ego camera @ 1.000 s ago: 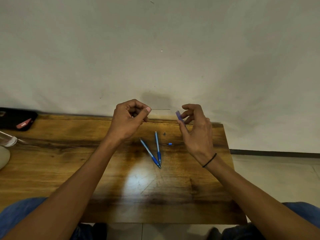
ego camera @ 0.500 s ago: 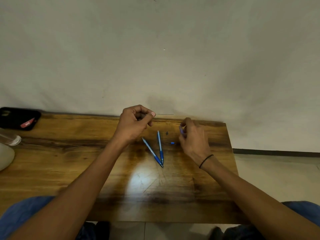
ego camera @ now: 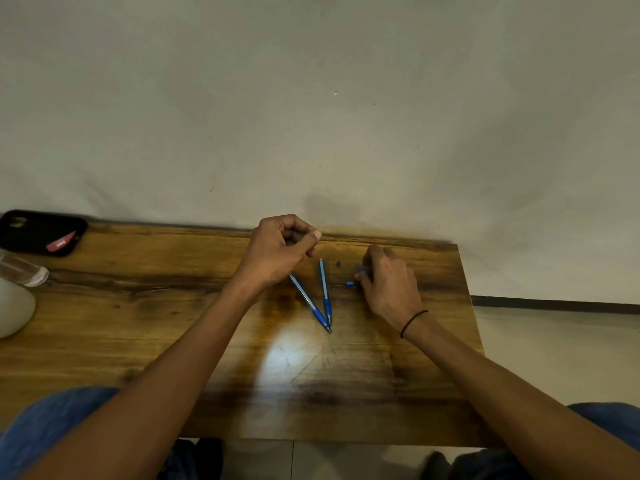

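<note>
Two blue pens lie on the wooden table (ego camera: 173, 323) in a V, the left pen (ego camera: 308, 303) and the right pen (ego camera: 325, 292), tips meeting towards me. My left hand (ego camera: 282, 252) hovers just behind them, thumb pressed to the curled forefinger as if pinching a thin pen refill, which is lost against the table's back edge. My right hand (ego camera: 389, 284) is down on the table to the right of the pens, fingers curled round a small pale purple pen part (ego camera: 362, 267). A tiny blue piece (ego camera: 349, 283) lies beside its fingertips, and a small dark speck (ego camera: 338, 262) sits behind.
A black case (ego camera: 41, 232) with a red tag lies at the back left corner. A clear glass (ego camera: 24, 271) and a white rounded object (ego camera: 14, 308) stand at the left edge. The wall runs along the table's back; floor shows to the right.
My right hand has dropped from mid-air to the table beside the small blue piece, still with the purple part. My left hand has sunk slightly and keeps its pinch.
</note>
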Demonstrator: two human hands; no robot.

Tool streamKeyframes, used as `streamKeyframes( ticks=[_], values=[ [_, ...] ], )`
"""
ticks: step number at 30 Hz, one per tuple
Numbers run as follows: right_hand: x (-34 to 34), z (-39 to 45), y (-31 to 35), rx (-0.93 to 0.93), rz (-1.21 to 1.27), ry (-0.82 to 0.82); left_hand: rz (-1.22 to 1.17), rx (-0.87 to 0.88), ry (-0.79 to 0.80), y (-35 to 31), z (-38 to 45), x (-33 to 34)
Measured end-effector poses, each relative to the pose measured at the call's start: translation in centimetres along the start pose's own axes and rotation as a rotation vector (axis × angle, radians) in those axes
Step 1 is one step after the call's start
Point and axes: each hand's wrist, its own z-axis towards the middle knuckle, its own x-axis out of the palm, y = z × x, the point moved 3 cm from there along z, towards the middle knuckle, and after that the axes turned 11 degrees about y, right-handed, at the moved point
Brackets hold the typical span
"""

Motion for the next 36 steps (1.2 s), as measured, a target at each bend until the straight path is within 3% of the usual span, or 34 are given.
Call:
streamKeyframes(
  ticks=[4,10,14,26,32,34,36],
  values=[
    [-1.6,0.4,0.3,-0.031,0.230,-0.064,-0.069,-0.042,-0.012,0.1,0.2,0.3],
    [-2.5,0.4,2.6,-0.065,1.135,0.055,-0.249,-0.067,-0.024,0.2,0.2,1.0],
    [-2.8,0.5,3.5,-0.113,1.409,0.046,-0.336,-0.069,-0.003,0.3,0.1,1.5],
    [-3.2,0.5,3.9,-0.179,1.434,-0.037,-0.397,-0.097,-0.009,0.5,0.0,3.0],
    [-3.8,0.4,3.9,-0.125,1.427,-0.038,-0.378,-0.099,0.032,0.9,0.2,3.0],
    [-4.1,0.3,3.9,-0.097,1.454,-0.035,-0.268,-0.126,0.011,1.5,0.4,2.7],
    [-4.4,0.3,3.8,-0.066,1.454,-0.034,0.059,-0.178,-0.031,2.4,0.7,2.5]
  ],
)
